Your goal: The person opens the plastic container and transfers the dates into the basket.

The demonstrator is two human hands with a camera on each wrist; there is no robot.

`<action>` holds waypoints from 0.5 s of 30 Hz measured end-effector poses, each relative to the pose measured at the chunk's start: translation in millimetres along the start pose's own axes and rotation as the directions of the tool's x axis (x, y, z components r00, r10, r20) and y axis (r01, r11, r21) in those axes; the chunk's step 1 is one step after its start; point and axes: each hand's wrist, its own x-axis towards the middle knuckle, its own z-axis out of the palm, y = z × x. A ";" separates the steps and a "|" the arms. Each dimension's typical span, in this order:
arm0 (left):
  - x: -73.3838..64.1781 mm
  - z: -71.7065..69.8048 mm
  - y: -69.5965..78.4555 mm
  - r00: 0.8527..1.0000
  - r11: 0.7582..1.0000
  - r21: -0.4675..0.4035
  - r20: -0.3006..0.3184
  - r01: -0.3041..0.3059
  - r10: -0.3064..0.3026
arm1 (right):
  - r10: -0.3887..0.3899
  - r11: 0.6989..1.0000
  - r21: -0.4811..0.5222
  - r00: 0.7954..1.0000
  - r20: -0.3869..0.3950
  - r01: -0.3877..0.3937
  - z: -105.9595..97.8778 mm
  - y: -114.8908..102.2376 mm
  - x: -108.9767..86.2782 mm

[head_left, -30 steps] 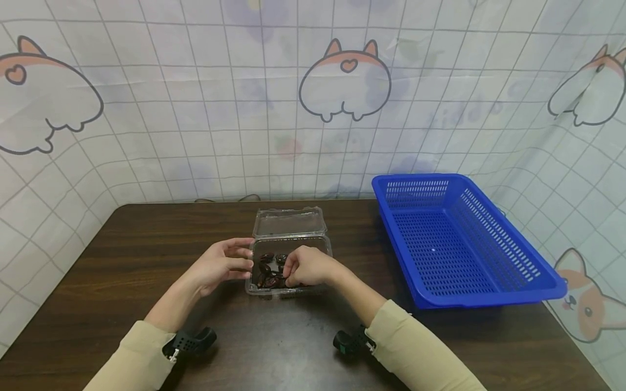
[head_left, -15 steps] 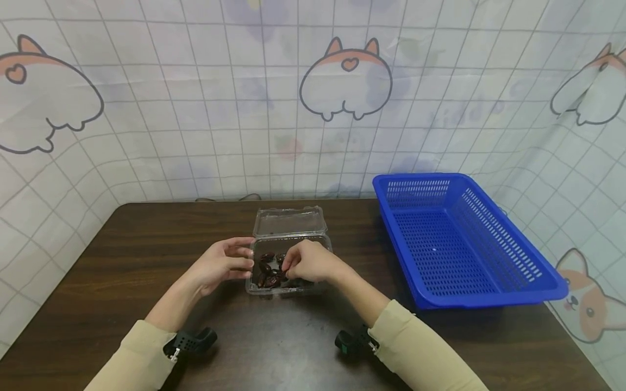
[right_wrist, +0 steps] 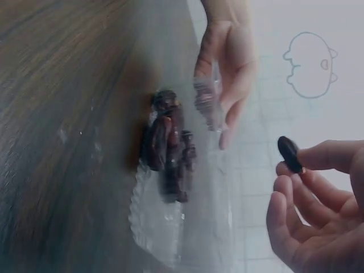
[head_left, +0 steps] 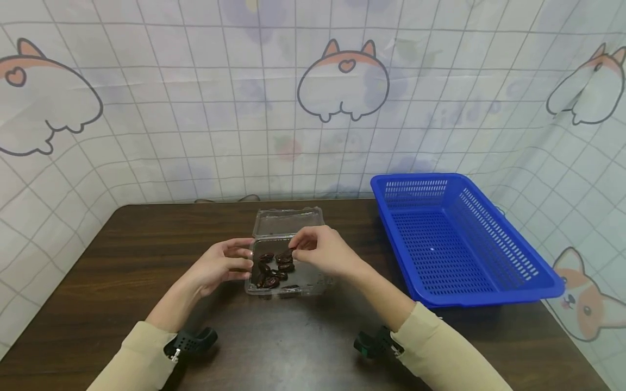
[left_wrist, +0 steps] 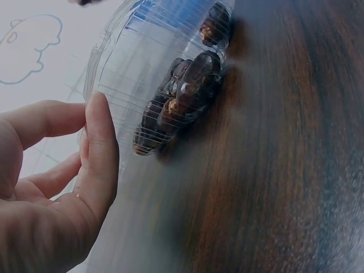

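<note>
A clear plastic clamshell box (head_left: 308, 274) stands on the table with its lid folded back. Inside, several dark, glossy dates (head_left: 269, 271) lie mostly toward the left. My left hand (head_left: 220, 266) touches the box's left wall with outstretched fingers; in the left wrist view its fingertips (left_wrist: 99, 108) are right at the clear wall. Over the box, my right hand (head_left: 325, 252) pinches one date (right_wrist: 290, 153) between thumb and fingertips. The right wrist view shows that date raised apart from the others, the remaining fingers loosely curled.
A blue slotted plastic basket (head_left: 440, 244) stands on the right of the dark wood table (head_left: 146, 233). Behind the table hangs a white gridded wall cover (head_left: 244, 141) with cartoon prints. Each wrist wears a black camera strap (head_left: 191, 342).
My right hand has risen from among the dates and shifted right and back, with one date pinched in its fingertips. The left hand stays at the box's left wall.
</note>
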 end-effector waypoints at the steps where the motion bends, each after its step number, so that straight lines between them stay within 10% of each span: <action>1: 0.0 0.0 0.1 1.000 1.000 -0.001 0.002 -0.001 0.001 | -0.008 1.000 0.017 1.000 -0.017 0.008 -3.0 -1.1 -2.6; 15: 0.0 -1.6 -2.1 1.000 1.000 -0.001 0.010 -0.006 0.006 | 0.029 0.991 0.134 0.994 -0.107 -0.014 -41.5 -16.9 -40.3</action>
